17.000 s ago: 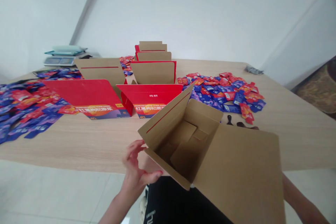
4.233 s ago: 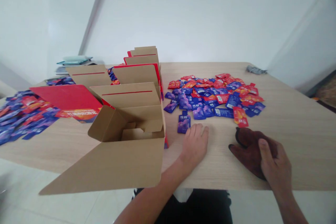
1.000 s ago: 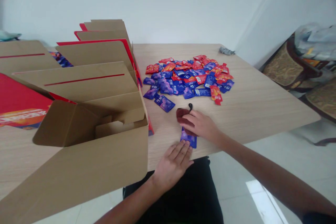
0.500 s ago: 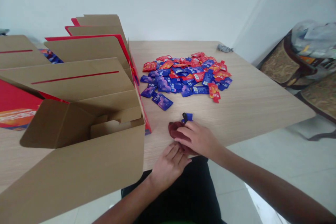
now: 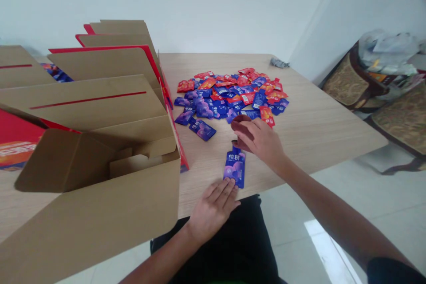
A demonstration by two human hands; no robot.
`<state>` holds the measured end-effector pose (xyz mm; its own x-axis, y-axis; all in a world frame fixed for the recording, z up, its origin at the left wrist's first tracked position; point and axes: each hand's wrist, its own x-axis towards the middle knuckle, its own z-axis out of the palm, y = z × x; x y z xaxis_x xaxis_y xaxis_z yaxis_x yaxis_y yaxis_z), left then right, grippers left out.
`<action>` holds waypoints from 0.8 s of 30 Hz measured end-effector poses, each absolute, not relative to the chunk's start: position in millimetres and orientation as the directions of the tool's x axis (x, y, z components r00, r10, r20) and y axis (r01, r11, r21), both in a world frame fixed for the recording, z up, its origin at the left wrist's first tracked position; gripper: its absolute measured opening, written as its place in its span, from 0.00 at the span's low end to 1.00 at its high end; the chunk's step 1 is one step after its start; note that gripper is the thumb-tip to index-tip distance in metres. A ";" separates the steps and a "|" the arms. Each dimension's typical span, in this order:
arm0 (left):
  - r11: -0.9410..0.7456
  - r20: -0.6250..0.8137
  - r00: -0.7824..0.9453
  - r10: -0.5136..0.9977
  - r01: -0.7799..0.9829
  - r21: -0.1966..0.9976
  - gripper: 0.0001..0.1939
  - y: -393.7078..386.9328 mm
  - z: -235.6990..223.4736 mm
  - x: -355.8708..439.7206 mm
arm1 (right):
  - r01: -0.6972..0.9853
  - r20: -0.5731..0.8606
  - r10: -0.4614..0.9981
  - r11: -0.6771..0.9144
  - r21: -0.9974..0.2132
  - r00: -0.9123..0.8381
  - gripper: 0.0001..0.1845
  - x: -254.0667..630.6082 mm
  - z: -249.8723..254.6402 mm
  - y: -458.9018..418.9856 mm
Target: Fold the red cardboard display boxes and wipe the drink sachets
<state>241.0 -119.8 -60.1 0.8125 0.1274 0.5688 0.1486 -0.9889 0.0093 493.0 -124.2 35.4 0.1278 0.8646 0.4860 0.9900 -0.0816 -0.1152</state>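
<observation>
A blue-purple pouch [image 5: 234, 167] with white lettering lies flat near the table's front edge, its narrow neck pointing away from me. My left hand [image 5: 214, 208] rests with flat, outstretched fingers on the pouch's lower end. In my right hand [image 5: 262, 140] is a bunched brown cloth [image 5: 242, 126], pinched just above the pouch's neck. A small dark piece shows at the neck, partly under the cloth. Behind the hands spreads a pile of red and blue pouches [image 5: 229, 93], and one loose blue pouch [image 5: 203, 129] lies at its near left.
Open cardboard boxes [image 5: 133, 213] with raised flaps fill the left of the table [image 5: 313, 128]. A crumpled grey item [image 5: 279, 63] lies at the far corner. Patterned chairs [image 5: 346, 77] stand to the right, with plastic bags [image 5: 386, 51] on one.
My right hand has moved up and away with the cloth, uncovering the pouch that was under it. The left hand stays at the pouch's near end. The view has shifted slightly.
</observation>
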 end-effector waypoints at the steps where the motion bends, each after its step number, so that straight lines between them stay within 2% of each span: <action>1: -0.989 0.571 0.811 0.129 0.147 0.014 0.18 -119.9 -60.5 241.1 | 0.986 0.493 0.861 -0.052 -0.161 0.125 0.22 483.2 36.5 -133.7; 3: -0.989 0.582 0.803 0.133 0.146 0.025 0.16 -120.2 -61.5 241.2 | 0.980 0.420 0.907 0.047 -0.195 0.040 0.21 461.9 29.2 -151.9; 5: -0.988 0.595 0.791 0.143 0.152 0.034 0.14 -120.5 -62.3 241.1 | 0.977 0.315 0.947 0.120 -0.177 -0.059 0.18 446.4 12.8 -163.2; 7: -0.987 0.595 0.791 0.145 0.156 0.035 0.14 -120.6 -62.1 240.8 | 0.979 0.263 0.962 0.124 -0.162 -0.078 0.17 442.4 -4.3 -164.0; 11: -0.990 0.572 0.810 0.128 0.140 0.023 0.16 -120.3 -59.1 240.3 | 0.990 0.282 0.959 0.048 -0.132 -0.008 0.18 461.7 -18.5 -141.7; 17: -0.989 0.571 0.810 0.134 0.141 0.032 0.15 -120.0 -58.4 239.6 | 1.000 0.308 0.951 -0.006 0.003 0.005 0.20 498.3 -10.4 -107.1; 19: -0.988 0.564 0.811 0.155 0.143 0.066 0.16 -119.8 -55.6 239.4 | 0.999 0.354 0.934 -0.052 0.009 0.045 0.20 509.1 -4.4 -105.5; 21: -0.981 0.550 0.813 0.193 0.142 0.134 0.19 -119.3 -47.6 241.1 | 0.988 0.462 0.874 -0.133 -0.075 0.152 0.20 520.0 2.6 -111.2; 24: -0.953 0.485 0.830 0.276 0.172 0.248 0.25 -118.2 -28.2 250.9 | 0.933 0.607 0.713 -0.210 -0.294 0.351 0.23 535.1 8.6 -131.9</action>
<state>250.9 -118.2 -28.2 0.8297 0.2755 0.4854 0.1716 -0.9535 0.2479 535.1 -131.9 8.6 0.3514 0.7129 0.6068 0.9326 -0.2097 -0.2937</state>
